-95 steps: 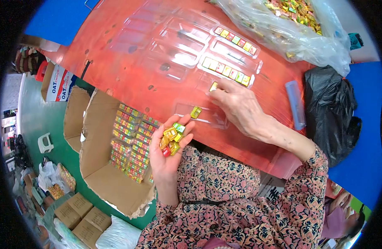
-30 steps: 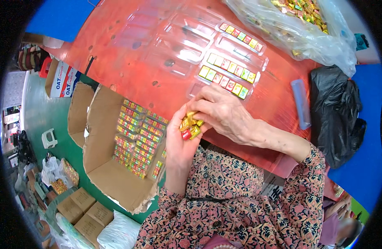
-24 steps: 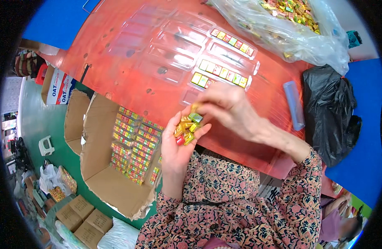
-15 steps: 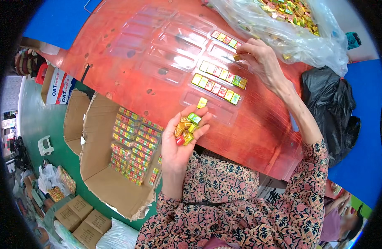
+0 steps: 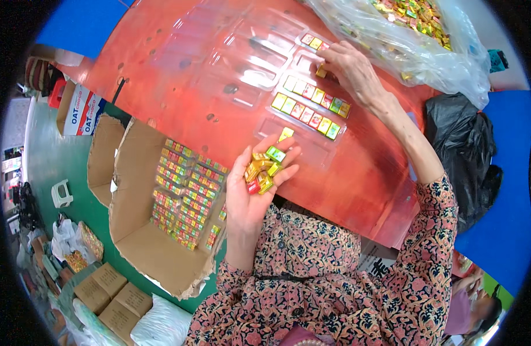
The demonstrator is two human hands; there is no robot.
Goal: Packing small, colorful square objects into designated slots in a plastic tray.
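Note:
My left hand (image 5: 242, 199) is palm up below the tray, its fingers curled around a heap of small foil-wrapped candies (image 5: 264, 173) in gold, green and red. Over the upper rows of a clear plastic tray (image 5: 314, 147) reaches my right hand (image 5: 355, 72), fingers bent together. A gold candy (image 5: 321, 71) shows under those fingers; their tips partly cover the top row of candies (image 5: 311, 41). Two middle rows (image 5: 307, 117) hold candies side by side. One yellow candy (image 5: 285, 134) lies in the nearest compartment, just beyond my left fingertips.
More clear trays (image 5: 236, 66) lie left on the red table (image 5: 173, 115). A clear bag of candies (image 5: 418, 20) is at the far right, with a black plastic bag (image 5: 459, 144) nearer. Lower left, an open carton (image 5: 141, 196) contains filled trays (image 5: 187, 196).
My right hand has moved slightly up and left, its fingertips now over the top row. The tray and my left hand appear shifted slightly in view, the left still cupping the candies.

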